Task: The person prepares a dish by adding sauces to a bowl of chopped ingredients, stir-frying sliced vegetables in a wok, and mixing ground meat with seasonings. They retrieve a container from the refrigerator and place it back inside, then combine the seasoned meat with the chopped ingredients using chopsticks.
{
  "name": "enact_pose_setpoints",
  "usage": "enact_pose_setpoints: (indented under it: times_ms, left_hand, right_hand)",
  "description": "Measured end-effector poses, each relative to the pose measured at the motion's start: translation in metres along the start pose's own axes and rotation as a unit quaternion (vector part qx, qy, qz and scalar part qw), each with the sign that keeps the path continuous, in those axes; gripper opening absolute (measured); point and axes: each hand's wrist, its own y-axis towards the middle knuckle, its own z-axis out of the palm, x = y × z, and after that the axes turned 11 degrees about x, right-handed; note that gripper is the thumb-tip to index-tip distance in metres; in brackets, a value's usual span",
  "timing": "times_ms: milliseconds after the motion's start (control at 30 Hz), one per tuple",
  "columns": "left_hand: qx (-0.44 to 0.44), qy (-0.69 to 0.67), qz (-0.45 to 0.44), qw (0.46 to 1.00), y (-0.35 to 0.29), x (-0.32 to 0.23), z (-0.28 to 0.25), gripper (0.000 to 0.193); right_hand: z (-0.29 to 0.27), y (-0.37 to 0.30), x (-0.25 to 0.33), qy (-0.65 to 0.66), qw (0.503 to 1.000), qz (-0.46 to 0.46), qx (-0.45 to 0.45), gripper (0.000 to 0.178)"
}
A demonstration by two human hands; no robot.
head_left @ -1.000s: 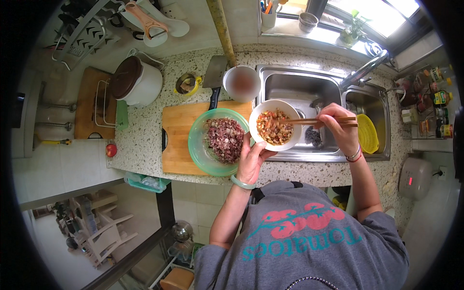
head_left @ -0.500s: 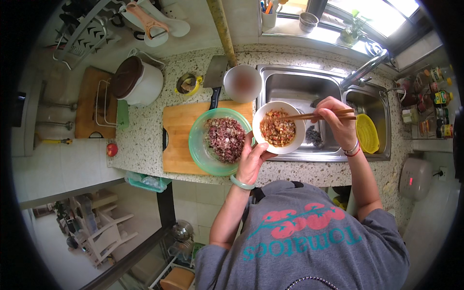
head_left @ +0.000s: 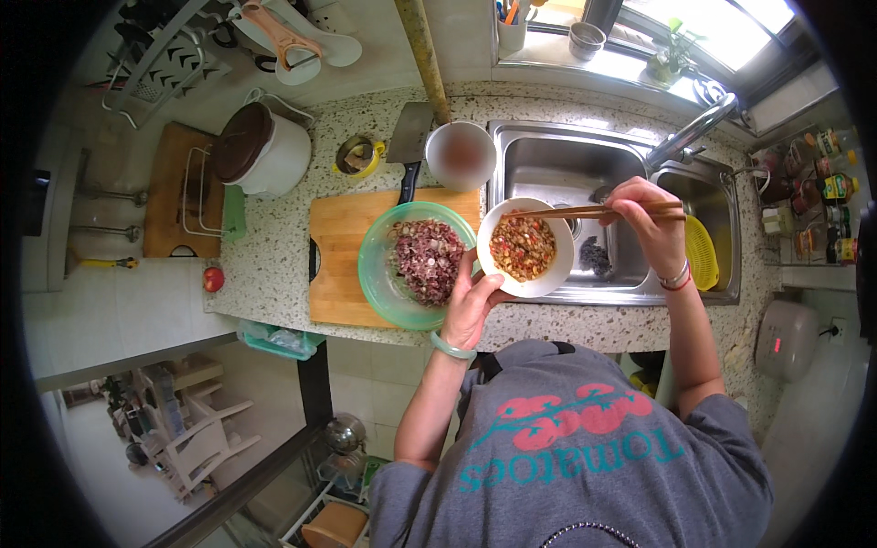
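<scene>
My left hand grips the near-left rim of a white bowl and tilts it slightly over the sink's left edge. Inside lies a chopped red and tan mixture with some liquid. Between the fingers of my right hand is a pair of chopsticks, their tips at the bowl's upper inner side. Left of it, a translucent green bowl of chopped purplish-red pieces rests on a wooden cutting board.
Behind the board lie a cleaver and a second white bowl with blurred contents. A steel sink with a faucet and a yellow strainer is at right. A white pot and an apple stand left.
The chopstick tips have moved up and left, from the middle of the mixture to the bowl's upper side. My right hand has shifted slightly right; the white bowl has dropped a little.
</scene>
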Motion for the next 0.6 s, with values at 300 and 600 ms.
enact_pose_setpoints:
  times_ms: [300, 600]
  left_hand:
    - [-0.028, -0.045, 0.029, 0.998, -0.001, 0.007, 0.000, 0.051]
    - [-0.001, -0.005, 0.013, 1.000, -0.007, 0.001, -0.001, 0.053]
  right_hand:
    - [0.024, -0.027, 0.013, 0.020, 0.998, 0.056, 0.038, 0.012]
    - [0.013, -0.002, 0.004, 0.032, 0.999, 0.022, 0.033, 0.014]
